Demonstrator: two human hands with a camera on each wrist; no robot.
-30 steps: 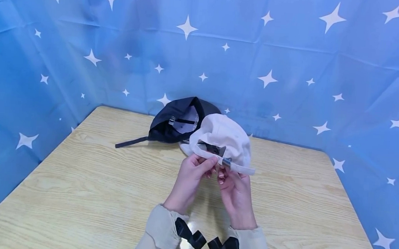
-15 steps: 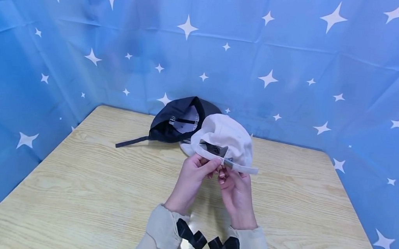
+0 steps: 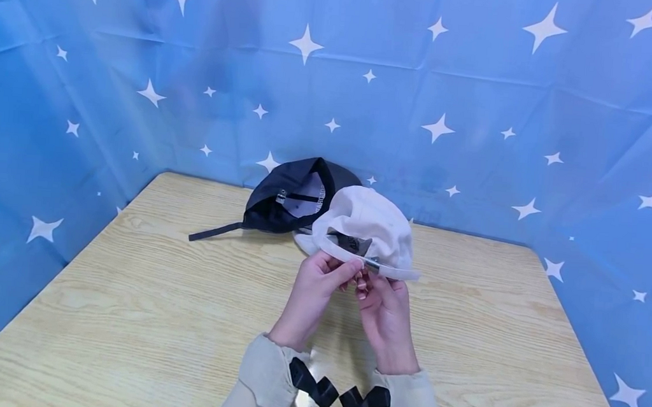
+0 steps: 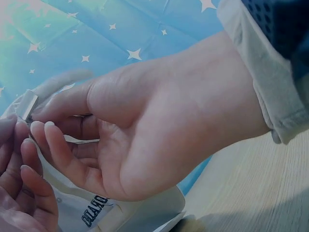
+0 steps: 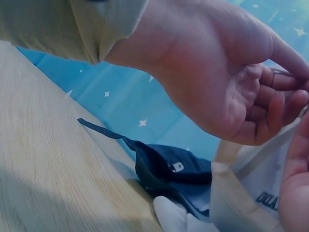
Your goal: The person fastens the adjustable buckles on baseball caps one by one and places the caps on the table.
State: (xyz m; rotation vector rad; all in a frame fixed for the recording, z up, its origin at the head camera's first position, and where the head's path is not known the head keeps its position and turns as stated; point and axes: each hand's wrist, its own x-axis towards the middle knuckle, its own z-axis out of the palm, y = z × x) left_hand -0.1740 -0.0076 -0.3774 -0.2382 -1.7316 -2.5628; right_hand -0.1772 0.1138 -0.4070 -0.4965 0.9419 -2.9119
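Behind and around the table (image 3: 167,319) hangs a blue cloth (image 3: 485,82) printed with white stars. Near the table's far edge lies a dark cap (image 3: 265,202), its hollow inside showing and its loose tail (image 3: 214,231) pointing left. Overlapping it on the right, and closer to the person, is the white cap (image 3: 379,217), its back opening turned to the hands; whether it rests on the wood or is held just above it, I cannot tell.

Both hands are on this cap's near edge. The left hand (image 3: 315,295) pinches the band just left of the buckle, thumb on top. The right hand (image 3: 387,317) pinches from below, close by the buckle, though its fingertips are partly hidden. The two hands' fingers nearly meet.

Between band and free end runs the strap (image 3: 403,274), its long axis crosswise, left to right, ahead of the fingers. Its end sticks out rightward, so the right hand is nearer it. Smallest is the metal buckle (image 3: 372,264), just above where the fingertips gather.
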